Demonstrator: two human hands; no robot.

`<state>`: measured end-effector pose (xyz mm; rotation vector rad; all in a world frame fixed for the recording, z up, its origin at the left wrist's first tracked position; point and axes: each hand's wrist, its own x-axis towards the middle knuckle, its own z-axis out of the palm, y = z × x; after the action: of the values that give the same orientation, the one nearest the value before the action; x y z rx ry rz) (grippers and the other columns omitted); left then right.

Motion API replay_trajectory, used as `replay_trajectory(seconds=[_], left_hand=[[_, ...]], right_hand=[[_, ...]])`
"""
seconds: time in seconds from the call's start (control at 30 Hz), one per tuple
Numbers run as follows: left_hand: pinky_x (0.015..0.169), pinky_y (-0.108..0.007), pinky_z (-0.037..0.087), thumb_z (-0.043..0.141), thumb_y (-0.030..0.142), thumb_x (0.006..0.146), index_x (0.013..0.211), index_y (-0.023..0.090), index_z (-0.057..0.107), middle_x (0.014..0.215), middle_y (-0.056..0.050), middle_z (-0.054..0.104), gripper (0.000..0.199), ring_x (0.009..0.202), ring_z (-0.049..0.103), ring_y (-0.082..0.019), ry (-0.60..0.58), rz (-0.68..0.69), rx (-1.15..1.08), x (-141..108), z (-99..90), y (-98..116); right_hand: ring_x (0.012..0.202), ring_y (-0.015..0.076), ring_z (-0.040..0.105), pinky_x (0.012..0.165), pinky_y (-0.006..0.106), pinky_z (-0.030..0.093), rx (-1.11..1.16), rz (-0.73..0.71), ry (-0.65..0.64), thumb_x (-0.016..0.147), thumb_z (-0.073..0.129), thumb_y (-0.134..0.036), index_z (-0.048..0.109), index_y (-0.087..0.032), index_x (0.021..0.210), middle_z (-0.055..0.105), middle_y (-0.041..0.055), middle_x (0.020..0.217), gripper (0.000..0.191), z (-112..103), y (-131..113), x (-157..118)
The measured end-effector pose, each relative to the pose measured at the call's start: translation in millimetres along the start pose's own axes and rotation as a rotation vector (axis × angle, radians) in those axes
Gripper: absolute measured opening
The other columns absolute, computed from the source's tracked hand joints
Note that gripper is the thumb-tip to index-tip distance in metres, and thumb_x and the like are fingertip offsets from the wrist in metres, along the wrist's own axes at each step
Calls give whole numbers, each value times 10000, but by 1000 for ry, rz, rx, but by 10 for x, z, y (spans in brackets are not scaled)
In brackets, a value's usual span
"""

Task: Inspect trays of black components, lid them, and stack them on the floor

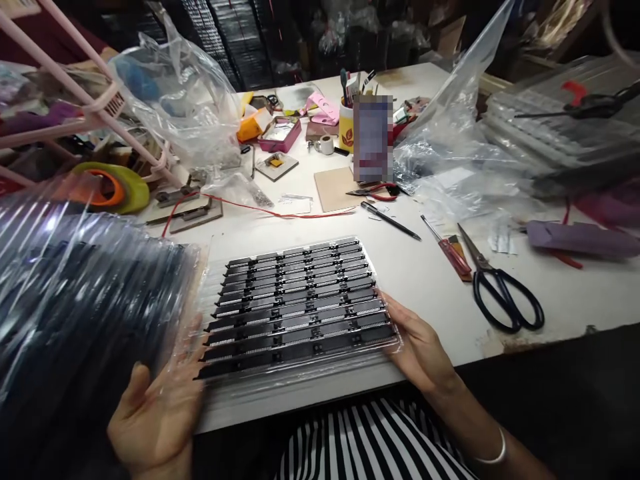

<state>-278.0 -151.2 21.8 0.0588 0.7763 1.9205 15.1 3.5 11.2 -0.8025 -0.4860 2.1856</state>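
A clear plastic tray (pixel 385 333) with several black slotted strips (pixel 295 303) lying in rows is held slightly tilted over the near edge of the table. My right hand (pixel 420 343) grips its right edge, fingers reaching underneath. At the tray's left end is my left hand (pixel 160 413), its thumb raised and its fingers behind the clear plastic, seen partly through it. Just left of that hand rises a tall stack of similar clear trays (pixel 95 287) with dark contents, blurred.
Scissors (pixel 500 293), a red-handled screwdriver (pixel 447 247), a black pen (pixel 390 220) and red-handled pliers (pixel 375 192) lie to the right and beyond. A pink rack (pixel 95 107) stands left. Plastic bags (pixel 175 100) and a yellow mug (pixel 346 127) sit farther back.
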Motion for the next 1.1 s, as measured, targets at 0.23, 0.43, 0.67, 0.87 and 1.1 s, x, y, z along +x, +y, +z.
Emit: replay_trajectory(seconds=[0.23,0.43,0.67,0.87,1.1], left_hand=[[949,-263,450,458,144,808,1419,162,372,1370,-61,527,618,1216,521,-186,213,47,247,3,52,-54],[928,-224,458,483,120,723,1347,171,481,1365,-13,538,626,1208,530,-168,359,58,374,16,108,-66],[987,-238,430,486,233,826,1396,201,408,1416,1,474,576,1291,440,-159,247,39,286,-7,-15,11],[1044,-270,402,494,270,846,1452,254,294,1399,12,500,639,1314,409,-152,153,101,198,-52,92,-67],[985,-227,454,447,296,896,1449,250,308,1424,26,454,572,1288,439,-126,216,45,191,-94,159,-216]], right_hand=[[1149,174,571,1027,346,420,90,33,-104,929,512,-199,597,-254,1251,647,25,1226,338,16,1,-20],[1138,173,574,1025,349,415,104,25,-99,935,502,-205,584,-236,1265,645,40,1224,341,14,4,-9],[1146,175,568,1024,353,419,91,48,-79,927,521,-255,570,-246,1279,654,33,1212,355,0,-6,-28],[1117,148,585,985,302,437,108,126,-163,924,525,-228,524,-291,1320,620,18,1267,401,32,-7,-65],[1063,181,616,1007,372,419,92,112,-148,942,499,-241,570,-234,1282,672,59,1167,347,58,-9,-30]])
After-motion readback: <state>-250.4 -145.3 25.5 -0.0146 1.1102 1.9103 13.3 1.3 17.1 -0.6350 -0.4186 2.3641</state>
